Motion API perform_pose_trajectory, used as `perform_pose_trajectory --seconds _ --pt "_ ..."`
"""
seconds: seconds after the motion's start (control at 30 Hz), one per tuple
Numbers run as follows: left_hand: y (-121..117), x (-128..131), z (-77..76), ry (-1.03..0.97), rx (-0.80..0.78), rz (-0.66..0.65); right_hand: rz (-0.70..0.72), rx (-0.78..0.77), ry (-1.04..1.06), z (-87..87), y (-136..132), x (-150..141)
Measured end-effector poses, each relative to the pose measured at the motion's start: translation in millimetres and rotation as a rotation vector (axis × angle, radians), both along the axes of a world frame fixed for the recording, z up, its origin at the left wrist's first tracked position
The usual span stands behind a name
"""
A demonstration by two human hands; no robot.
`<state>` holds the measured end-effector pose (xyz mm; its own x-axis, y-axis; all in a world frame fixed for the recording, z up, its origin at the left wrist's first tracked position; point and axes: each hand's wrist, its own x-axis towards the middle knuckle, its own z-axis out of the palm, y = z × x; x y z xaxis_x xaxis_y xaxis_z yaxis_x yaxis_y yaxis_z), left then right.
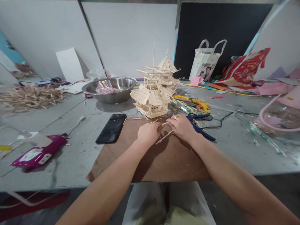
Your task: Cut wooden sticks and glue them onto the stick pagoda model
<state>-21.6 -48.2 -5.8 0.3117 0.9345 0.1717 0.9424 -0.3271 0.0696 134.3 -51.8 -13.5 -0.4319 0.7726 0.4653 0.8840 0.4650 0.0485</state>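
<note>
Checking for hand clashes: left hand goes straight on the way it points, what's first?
Likely the right hand, close ahead of the left hand, with a thin stick between their fingertips; one view leaves the exact depth unclear.

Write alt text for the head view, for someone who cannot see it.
A person's left hand and right hand handle thin wooden sticks over a brown sheet on a gray table. Beyond stands a wooden pagoda model, with a pointed-roofed one behind; a black smartphone lies to the left.
</note>
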Motion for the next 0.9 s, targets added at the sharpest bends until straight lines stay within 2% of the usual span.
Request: perform_pose_trajectory --seconds 0.33,0.47,0.63,0.73,0.83,0.9 --pt "-1 2 -1.1 -0.053 -0.041 0.021 -0.144 0.042 -0.016 -6.4 -3 -10" --pt "3 0 -2.4 -0.107 -0.039 0.032 -0.197 0.001 0.04 -4.6 -4 -9" --pt "19 -16 1.1 -0.35 -0.095 -0.087 -0.176 -0.153 0.22 -2.2 3 9" --pt "27 -23 2.3 -0.501 -0.089 -0.144 -0.153 -0.168 0.303 -5.8 10 16" --pt "31 -25 2.4 -0.602 -0.144 -0.128 -0.11 -0.177 0.331 -12.6 15 16" --pt "32 -25 2.6 -0.579 -0.197 -0.074 -0.09 -0.179 0.297 -16.7 17 15"
